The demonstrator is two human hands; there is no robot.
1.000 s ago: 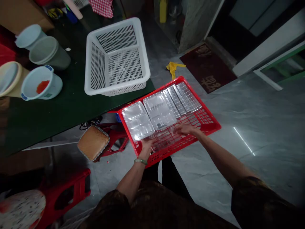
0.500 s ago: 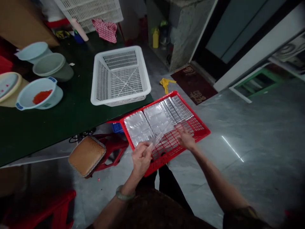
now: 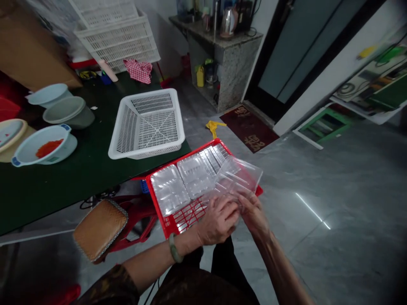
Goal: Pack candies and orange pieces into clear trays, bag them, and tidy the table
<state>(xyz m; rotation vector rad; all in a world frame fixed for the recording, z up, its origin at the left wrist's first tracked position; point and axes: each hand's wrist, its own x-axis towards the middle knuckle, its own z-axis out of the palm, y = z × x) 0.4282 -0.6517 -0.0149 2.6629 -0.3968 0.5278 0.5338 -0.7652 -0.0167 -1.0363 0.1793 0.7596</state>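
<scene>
Both my hands grip a clear plastic tray (image 3: 241, 173) at its near edge, tilted above the right part of a red plastic basket (image 3: 158, 210). My left hand (image 3: 219, 218), with a pale green bangle at the wrist, has its fingers curled on the tray's near left side. Close beside it, my right hand (image 3: 254, 212) pinches the near right side. Inside the basket, clear plastic packs (image 3: 170, 188) lie side by side along the far and left parts. A ribbed clear pack (image 3: 213, 157) at the far right is partly covered by the tray.
A white slotted basket (image 3: 148, 123) stands on the dark green table (image 3: 95, 169). Several tubs, including a light blue basin (image 3: 62, 148) with orange-red contents, stand at left. A stool with a tan cushion (image 3: 101, 228) is at lower left. A yellow cloth-like item (image 3: 215, 126) lies beyond the red basket.
My left hand has moved right with the clear plastic tray, swinging it over the basket's right part. My right hand has come in and taken hold of it too. The view has shifted.
</scene>
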